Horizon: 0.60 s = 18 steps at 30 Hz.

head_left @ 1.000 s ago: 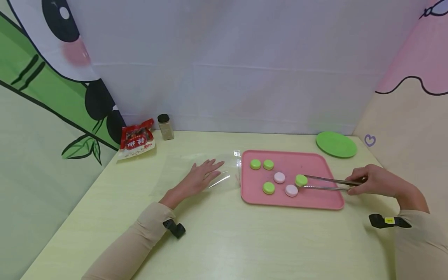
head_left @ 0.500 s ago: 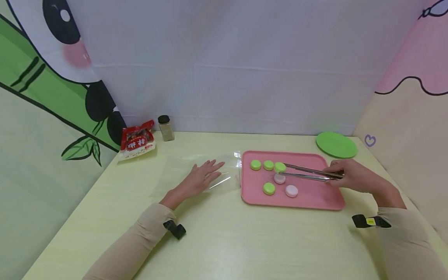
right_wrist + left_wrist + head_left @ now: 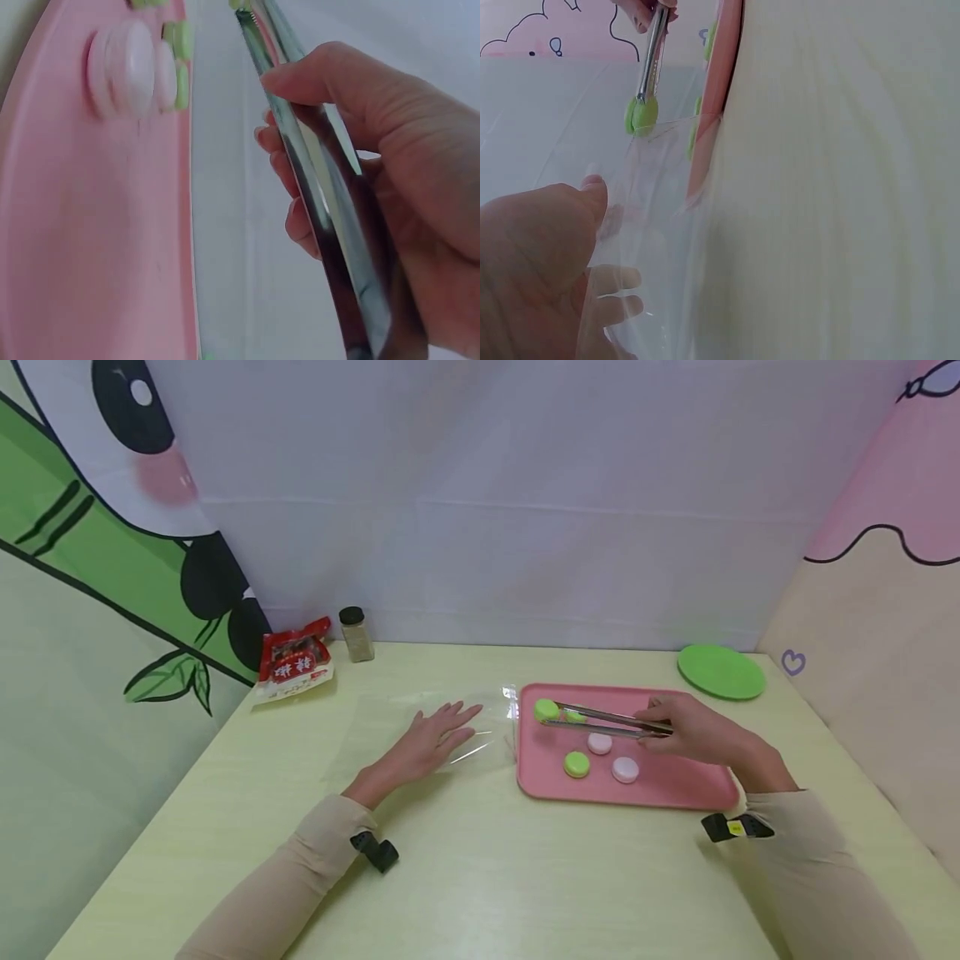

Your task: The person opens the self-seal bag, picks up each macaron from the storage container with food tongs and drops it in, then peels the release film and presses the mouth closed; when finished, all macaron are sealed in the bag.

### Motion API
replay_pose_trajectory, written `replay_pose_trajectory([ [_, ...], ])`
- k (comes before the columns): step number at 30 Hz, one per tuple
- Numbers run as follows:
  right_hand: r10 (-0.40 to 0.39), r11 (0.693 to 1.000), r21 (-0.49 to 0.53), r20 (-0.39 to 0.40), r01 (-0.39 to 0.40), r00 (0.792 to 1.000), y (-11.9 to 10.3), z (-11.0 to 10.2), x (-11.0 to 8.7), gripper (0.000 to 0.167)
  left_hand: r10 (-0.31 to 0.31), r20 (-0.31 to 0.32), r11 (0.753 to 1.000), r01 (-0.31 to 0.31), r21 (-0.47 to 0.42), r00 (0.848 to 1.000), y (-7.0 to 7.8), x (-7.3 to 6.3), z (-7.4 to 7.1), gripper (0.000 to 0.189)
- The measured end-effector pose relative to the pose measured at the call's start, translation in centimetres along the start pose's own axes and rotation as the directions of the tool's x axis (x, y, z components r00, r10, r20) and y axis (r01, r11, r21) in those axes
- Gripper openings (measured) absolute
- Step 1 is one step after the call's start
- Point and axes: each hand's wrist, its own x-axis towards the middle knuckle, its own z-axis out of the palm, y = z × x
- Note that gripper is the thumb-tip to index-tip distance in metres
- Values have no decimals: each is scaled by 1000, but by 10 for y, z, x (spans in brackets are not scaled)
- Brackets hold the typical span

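My right hand (image 3: 693,731) grips metal tongs (image 3: 300,150), which point left over the pink tray (image 3: 675,781). A green macaron (image 3: 641,116) is pinched between their tips, above the tray's left end in the left wrist view. Beneath it and beside it lie other green macarons (image 3: 576,765) and two pale pink macarons (image 3: 625,769); in the head view the held one covers a green one. Left of the tray, my left hand (image 3: 423,743) has its fingers extended at a clear plastic bag (image 3: 656,247). Some fingers show through the film; its exact contact is unclear.
A green plate (image 3: 722,672) sits behind the tray on the right. At the back left stand a red and white food packet (image 3: 295,660) and a black-lidded jar (image 3: 356,635). A printed cloth wall (image 3: 525,568) encloses the back of the pale table (image 3: 480,877).
My right hand has carried the tongs and the green macaron leftward, from the middle of the tray to above its left end. The left hand has stayed in place.
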Motion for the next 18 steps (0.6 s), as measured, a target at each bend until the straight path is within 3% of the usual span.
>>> replay_pose_trajectory([
  [3, -7, 1000, -24, 50, 8, 999, -10, 7, 19, 23, 8, -6, 1000, -8, 4, 1000, 0, -1, -2, 53],
  [9, 1, 1000, 1, 167, -1, 986, -20, 21, 52, 2, 34, -24, 999, -34, 25, 999, 2, -2, -1, 52],
  [18, -12, 1000, 8, 204, 11, 979, -36, 38, 89, 5, 59, -33, 998, -58, 35, 998, 5, -1, -1, 51],
])
